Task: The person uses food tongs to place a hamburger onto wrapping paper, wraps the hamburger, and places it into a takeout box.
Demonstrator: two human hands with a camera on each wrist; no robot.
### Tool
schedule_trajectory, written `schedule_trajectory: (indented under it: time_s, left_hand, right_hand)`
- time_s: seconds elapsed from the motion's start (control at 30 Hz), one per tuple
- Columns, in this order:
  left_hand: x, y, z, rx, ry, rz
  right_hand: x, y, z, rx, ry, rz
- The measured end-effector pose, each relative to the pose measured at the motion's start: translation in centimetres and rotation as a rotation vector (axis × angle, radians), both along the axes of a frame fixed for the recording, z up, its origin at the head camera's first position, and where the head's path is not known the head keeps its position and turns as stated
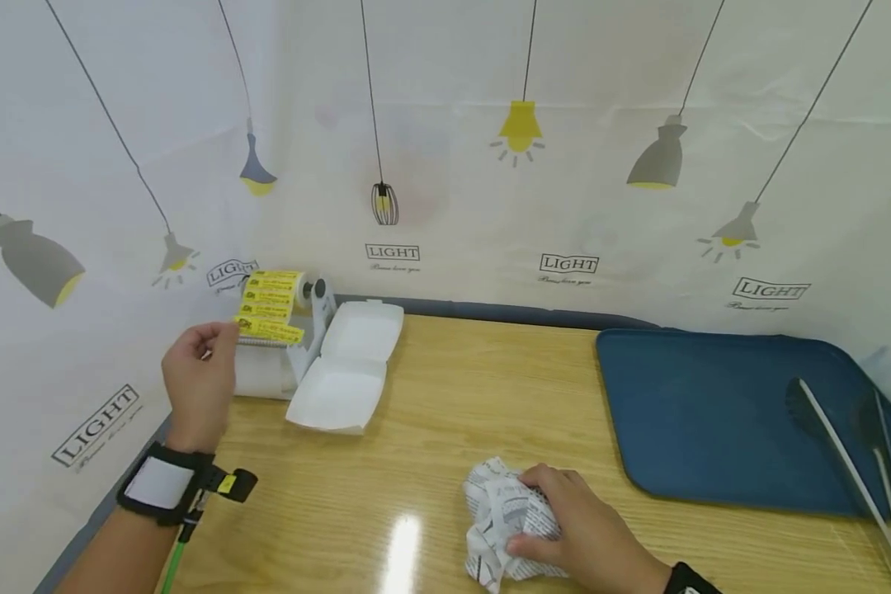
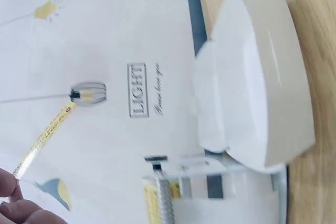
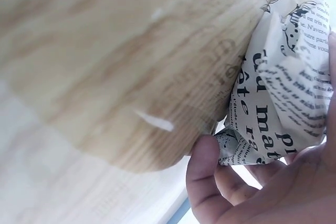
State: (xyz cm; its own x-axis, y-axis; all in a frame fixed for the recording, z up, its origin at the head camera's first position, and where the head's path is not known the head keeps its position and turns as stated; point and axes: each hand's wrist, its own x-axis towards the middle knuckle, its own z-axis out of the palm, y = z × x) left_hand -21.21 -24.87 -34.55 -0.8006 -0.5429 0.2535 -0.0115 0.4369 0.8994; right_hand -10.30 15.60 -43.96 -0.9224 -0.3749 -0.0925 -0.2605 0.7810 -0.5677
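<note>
Between thumb and fingertip, my left hand (image 1: 202, 375) pinches a narrow yellow printed sticker (image 2: 44, 137) by one end; its other end sticks out free. Just behind is a roll of the same yellow stickers (image 1: 271, 289) on a white label dispenser (image 1: 263, 371) with a ridged bar. My right hand (image 1: 582, 528) grips a bundle wrapped in newsprint-patterned paper (image 1: 508, 520) on the table, thumb on the near side and fingers on the far side. In the right wrist view the wrapping (image 3: 278, 87) looks creased and folded; what is inside is hidden.
A white lidded box (image 1: 341, 388) stands opened beside the dispenser. On the right lies a blue tray (image 1: 698, 421) with metal tongs (image 1: 846, 462) across it, reaching past its near edge. A lamp-printed sheet (image 1: 460, 165) hangs behind and left of the wooden table (image 1: 327, 495).
</note>
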Motion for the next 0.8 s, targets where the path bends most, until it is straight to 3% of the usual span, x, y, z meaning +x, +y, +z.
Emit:
schedule_trajectory:
  time_s: [0.07, 0.13, 0.2, 0.33, 0.43, 0.5, 0.67, 0.8]
  left_hand:
    - [1.0, 1.6, 0.7, 0.039, 0.025, -0.068]
    - [2.1, 3.5, 1.1, 0.113, 0.025, -0.177]
    - [3.3, 5.8, 1.1, 0.206, -0.033, -0.301]
    - [5.7, 11.8, -1.0, 0.371, -0.187, -0.492]
    - [7.6, 15.9, -3.0, 0.420, -0.304, -0.601]
    - [8.6, 17.8, -3.8, 0.441, -0.368, -0.675]
    - [9.2, 20.8, -4.7, 0.472, -0.428, -0.779]
    - [9.2, 22.1, -5.5, 0.409, -0.409, -0.793]
  right_hand:
    - [0.0, 0.0, -0.1, 0.003, 0.007, 0.004]
    - [0.0, 0.0, -0.2, 0.001, 0.014, 0.007]
    - [0.0, 0.0, -0.3, 0.006, 0.026, 0.002]
    - [0.0, 0.1, -0.4, 0.008, 0.029, -0.010]
    - [0.1, 0.2, -0.4, 0.003, 0.023, -0.012]
    - [0.1, 0.1, -0.4, -0.005, 0.023, -0.010]
    - [0.3, 0.2, -0.3, -0.006, 0.031, -0.026]
    - [0.3, 0.3, -0.2, 0.005, 0.030, -0.029]
